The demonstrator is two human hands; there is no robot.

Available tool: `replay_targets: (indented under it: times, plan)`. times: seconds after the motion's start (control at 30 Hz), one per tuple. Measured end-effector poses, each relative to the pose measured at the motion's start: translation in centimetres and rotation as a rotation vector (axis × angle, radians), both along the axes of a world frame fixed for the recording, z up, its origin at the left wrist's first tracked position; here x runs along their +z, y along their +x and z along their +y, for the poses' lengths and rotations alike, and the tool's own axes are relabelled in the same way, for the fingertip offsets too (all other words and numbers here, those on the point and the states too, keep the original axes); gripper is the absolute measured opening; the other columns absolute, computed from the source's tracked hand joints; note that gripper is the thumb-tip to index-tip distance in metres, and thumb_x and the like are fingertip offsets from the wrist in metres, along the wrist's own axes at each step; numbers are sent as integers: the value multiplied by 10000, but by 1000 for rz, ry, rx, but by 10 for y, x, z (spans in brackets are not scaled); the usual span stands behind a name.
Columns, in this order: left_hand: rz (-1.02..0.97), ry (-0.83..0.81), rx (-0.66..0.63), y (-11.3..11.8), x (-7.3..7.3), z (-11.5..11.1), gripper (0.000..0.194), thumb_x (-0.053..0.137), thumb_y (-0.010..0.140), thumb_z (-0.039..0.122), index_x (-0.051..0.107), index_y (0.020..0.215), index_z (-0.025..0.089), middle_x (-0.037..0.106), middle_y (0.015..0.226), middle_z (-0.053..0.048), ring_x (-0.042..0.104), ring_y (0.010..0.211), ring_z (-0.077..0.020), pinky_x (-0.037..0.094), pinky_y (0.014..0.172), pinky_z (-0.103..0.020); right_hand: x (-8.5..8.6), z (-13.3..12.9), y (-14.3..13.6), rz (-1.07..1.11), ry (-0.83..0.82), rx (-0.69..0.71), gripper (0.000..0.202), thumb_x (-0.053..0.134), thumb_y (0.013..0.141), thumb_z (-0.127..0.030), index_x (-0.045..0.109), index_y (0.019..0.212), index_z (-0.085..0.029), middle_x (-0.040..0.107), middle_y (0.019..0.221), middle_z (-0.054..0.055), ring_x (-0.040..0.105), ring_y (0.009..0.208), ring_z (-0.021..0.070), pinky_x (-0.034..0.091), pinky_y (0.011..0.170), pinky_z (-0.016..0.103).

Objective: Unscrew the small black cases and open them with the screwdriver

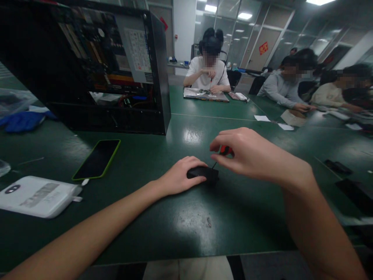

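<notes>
My left hand (pixel 186 175) is closed around a small black block-like part (pixel 214 175) that rests on the green table, thumb on its near side and fingers over the far side. Its exact kind is hard to tell. Above and to the right, my right hand (pixel 241 151) pinches a screwdriver with a red and black handle (pixel 225 150). The thin dark shaft slants down toward the right end of the black part. Whether its tip touches the part is not clear.
An open black computer case (pixel 159 77) stands at the left. Near it lie a phone with a green edge (pixel 100 159), a white power bank (pixel 37 196) and blue gloves (pixel 23 121). Dark flat items (pixel 354 194) lie at right. Across the table (pixel 186 237), several people work.
</notes>
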State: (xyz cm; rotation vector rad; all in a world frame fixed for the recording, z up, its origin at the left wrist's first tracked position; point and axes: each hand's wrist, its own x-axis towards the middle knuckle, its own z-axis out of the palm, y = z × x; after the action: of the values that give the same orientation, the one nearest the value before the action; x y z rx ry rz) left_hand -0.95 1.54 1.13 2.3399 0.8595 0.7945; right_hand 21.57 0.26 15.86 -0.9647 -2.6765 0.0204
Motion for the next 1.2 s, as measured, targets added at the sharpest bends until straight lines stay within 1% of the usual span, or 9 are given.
replay_targets:
  times: [0.07,0.23,0.4,0.6,0.7,0.8,0.87,1.0,1.2]
  plan:
    - [-3,-9,4,0,1,0,319,733,951,380,684,1237,249,709,1215,-66,648,1159,-275,496,1031,-443,-1,2,-1,35,14,-19,124,634,906,-166,754,913,-197,734,826,35,684,754,186,495,687,304]
    - [-6,-15,11,0,0,-1,324,739,950,373,687,1244,247,709,1232,-62,638,1180,-273,477,1052,-439,-1,6,0,14,-5,83,330,641,841,-92,711,1139,-216,720,1098,57,677,929,202,509,765,305]
    - [3,-18,-4,-1,1,0,334,730,961,377,678,1263,245,701,1226,-62,640,1159,-263,482,1031,-424,-3,10,6,68,31,-31,37,702,890,-199,735,906,-204,726,822,22,671,734,181,469,668,297]
    - [11,-11,0,-1,2,0,334,730,958,376,679,1261,245,700,1227,-67,643,1160,-269,483,1026,-421,-2,12,12,97,-47,104,432,719,841,-125,660,1253,-241,750,1144,35,711,988,217,532,810,309]
    - [4,-7,-8,-1,1,0,336,727,962,378,677,1270,254,700,1239,-61,642,1166,-265,480,1030,-415,-3,11,14,72,-1,-33,226,776,884,-313,696,1078,-227,748,895,26,696,765,199,481,659,295]
    - [-4,-3,-10,-1,-1,1,342,725,963,389,678,1277,259,703,1247,-58,640,1169,-262,472,1035,-413,-2,12,15,13,84,-220,221,753,907,-432,706,892,-216,658,661,12,622,590,181,398,577,292]
    - [-7,-4,-19,-2,-1,2,344,726,962,382,678,1276,251,706,1250,-60,642,1169,-260,469,1039,-412,3,11,17,-51,51,-220,168,717,920,-367,723,992,-215,704,746,29,667,673,199,424,622,296]
    - [-3,-21,-13,-3,-1,4,345,747,941,371,679,1248,227,710,1238,-68,651,1155,-261,480,1017,-404,14,4,21,-121,-78,-60,416,674,879,-220,635,1293,-226,754,1130,59,712,991,230,483,783,301]
    - [15,-16,9,-5,0,4,369,749,934,393,655,1236,204,703,1212,-75,655,1116,-263,487,981,-399,12,-1,14,-159,-45,-284,302,638,961,-443,700,1145,-211,747,879,72,703,785,239,433,652,306]
